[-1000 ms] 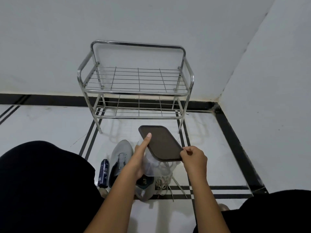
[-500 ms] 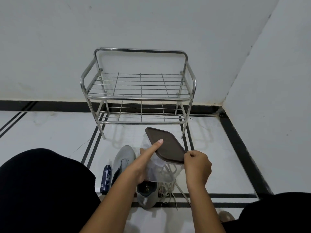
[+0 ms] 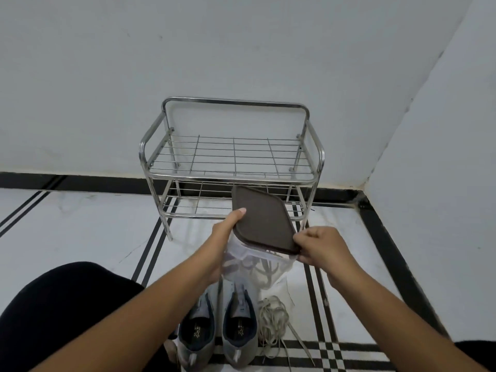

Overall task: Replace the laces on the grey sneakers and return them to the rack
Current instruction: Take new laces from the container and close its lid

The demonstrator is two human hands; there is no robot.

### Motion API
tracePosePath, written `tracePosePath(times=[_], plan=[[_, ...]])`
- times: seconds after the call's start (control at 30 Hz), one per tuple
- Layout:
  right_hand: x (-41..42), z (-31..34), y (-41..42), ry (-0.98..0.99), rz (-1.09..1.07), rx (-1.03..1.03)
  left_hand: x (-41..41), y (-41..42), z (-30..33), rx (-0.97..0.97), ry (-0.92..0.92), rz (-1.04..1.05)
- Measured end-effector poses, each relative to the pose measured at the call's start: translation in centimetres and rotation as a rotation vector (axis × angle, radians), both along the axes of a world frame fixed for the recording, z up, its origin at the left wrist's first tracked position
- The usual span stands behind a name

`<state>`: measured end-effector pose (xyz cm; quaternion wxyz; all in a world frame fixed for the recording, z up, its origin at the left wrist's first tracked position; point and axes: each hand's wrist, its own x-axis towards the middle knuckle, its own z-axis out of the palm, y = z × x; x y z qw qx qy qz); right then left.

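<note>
Two grey sneakers (image 3: 239, 334) stand side by side on the floor below my arms, heels toward me, without laces. A heap of pale old laces (image 3: 272, 322) lies just right of them. I hold a clear plastic container (image 3: 257, 267) above the sneakers; dark laces show through its wall. My left hand (image 3: 224, 237) grips the container's left side, thumb on the brown lid (image 3: 261, 220). My right hand (image 3: 319, 247) pinches the lid's near right corner, which is lifted off the container. The steel rack (image 3: 230, 157) stands behind, both shelves bare.
The rack sits against the back wall near the room's right corner. White floor tiles with black stripes run around it. My dark-clothed knee (image 3: 61, 310) fills the lower left, and another dark shape sits at the lower right edge.
The view tilted down, so both sneakers and the old laces now show. The container rose toward the rack, and the lid's near edge has come up off it.
</note>
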<state>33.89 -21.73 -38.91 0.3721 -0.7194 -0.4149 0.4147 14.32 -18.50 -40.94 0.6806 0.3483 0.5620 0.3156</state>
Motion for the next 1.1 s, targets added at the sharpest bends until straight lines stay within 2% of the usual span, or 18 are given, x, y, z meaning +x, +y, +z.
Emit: tracePosePath(times=[0.07, 0.37, 0.57, 0.7, 0.87, 1.0, 1.1], plan=[[-0.4, -0.8, 0.0, -0.081, -0.008, 0.014, 0.1, -0.1, -0.4, -0.03, -0.004, 0.05], [0.2, -1.6, -0.4, 0.082, -0.021, 0.037, -1.1, 0.9, 0.9, -0.078, -0.111, -0.161], [0.7, -1.4, -0.1, 0.057, -0.02, 0.057, -1.1, 1.1, 0.4, -0.079, -0.146, -0.229], [0.5, -1.6, 0.0, 0.011, 0.011, 0.057, -0.7, 0.9, 0.8, 0.002, -0.084, -0.114], [0.1, -1.8, -0.1, 0.022, 0.029, 0.063, -0.6, 0.5, 1.3, 0.003, -0.041, -0.04], [0.4, -1.4, -0.1, 0.108, -0.03, 0.054, -0.9, 0.3, 1.6, -0.043, -0.171, -0.203], [0.5, -1.0, 0.0, 0.126, -0.046, 0.055, -0.7, 0.3, 1.3, -0.062, -0.224, -0.218]])
